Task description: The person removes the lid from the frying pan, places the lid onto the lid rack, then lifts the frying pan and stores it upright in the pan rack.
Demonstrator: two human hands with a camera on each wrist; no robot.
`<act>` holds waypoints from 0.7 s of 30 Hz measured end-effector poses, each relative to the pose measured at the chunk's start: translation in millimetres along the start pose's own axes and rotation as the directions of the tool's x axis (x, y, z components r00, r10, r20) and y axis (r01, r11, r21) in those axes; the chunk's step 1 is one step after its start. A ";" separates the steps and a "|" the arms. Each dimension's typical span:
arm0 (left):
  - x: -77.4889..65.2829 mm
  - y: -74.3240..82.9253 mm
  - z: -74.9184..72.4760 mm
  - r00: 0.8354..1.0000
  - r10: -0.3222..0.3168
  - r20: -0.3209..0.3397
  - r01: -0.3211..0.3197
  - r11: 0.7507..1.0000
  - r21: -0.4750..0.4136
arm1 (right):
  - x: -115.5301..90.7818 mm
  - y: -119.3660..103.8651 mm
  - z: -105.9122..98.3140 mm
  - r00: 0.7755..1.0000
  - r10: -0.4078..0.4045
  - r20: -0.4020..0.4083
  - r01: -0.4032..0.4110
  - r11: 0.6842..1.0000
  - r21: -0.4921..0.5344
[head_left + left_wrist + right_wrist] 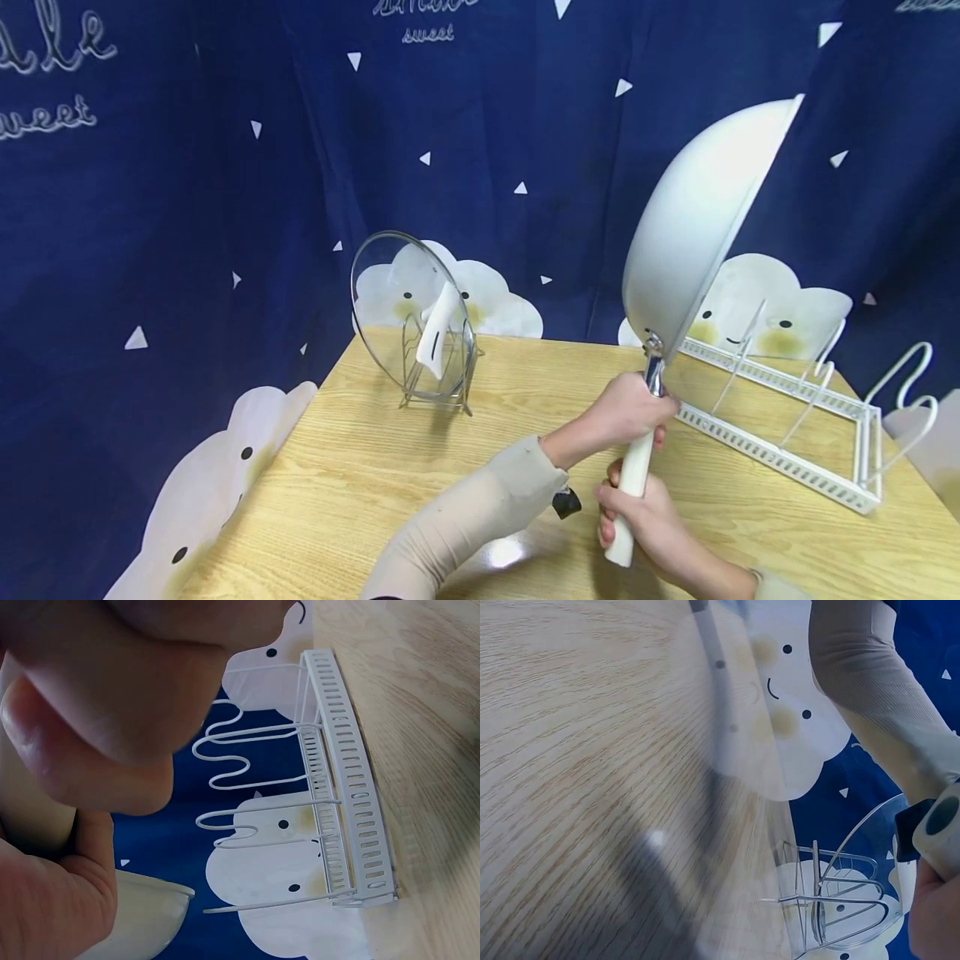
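Observation:
Above the right half of the table, a white wok (697,217) is held up nearly vertical, its deep bowl at the top and its opening turned to the right. My left hand (633,408) grips the upper end of its white handle (636,467), just below the metal neck. Lower down, my right hand (645,517) holds the same handle near its butt end. In the left wrist view, my left fingers (112,697) cover much of the picture, with part of the wok (150,911) below them. The handle's butt end (949,825) shows beside my right hand (936,915).
A white rack (780,458) with wire dividers lies on the right of the wooden table (360,475). Toward the back left, a wire stand (438,400) bears a glass lid (382,333) with a white handle. A blue curtain (487,108) hangs behind.

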State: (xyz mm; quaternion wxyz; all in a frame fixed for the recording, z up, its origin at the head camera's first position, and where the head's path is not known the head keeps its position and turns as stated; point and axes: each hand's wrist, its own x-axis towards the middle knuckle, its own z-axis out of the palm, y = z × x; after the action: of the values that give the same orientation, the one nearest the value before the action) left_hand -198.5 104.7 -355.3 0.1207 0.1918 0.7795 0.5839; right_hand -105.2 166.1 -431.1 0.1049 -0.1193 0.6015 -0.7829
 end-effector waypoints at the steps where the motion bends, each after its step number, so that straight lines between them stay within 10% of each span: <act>1: 0.0 1.2 0.4 1.000 -0.002 -0.001 0.002 1.000 0.021 | 0.1 -0.4 0.6 1.000 -0.005 -0.003 0.006 1.000 0.008; 21: 8.7 10.4 17.2 0.998 -0.034 0.060 0.020 0.976 0.215 | -5.9 0.8 -0.6 0.991 -0.135 0.025 0.123 0.956 0.266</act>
State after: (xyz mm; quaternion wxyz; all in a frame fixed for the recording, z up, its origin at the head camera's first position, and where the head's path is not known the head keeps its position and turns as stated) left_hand -197.6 125.9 -350.1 0.1316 0.2114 0.8363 0.4884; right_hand -99.8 168.2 -432.4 0.0813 -0.1599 0.4806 -0.8584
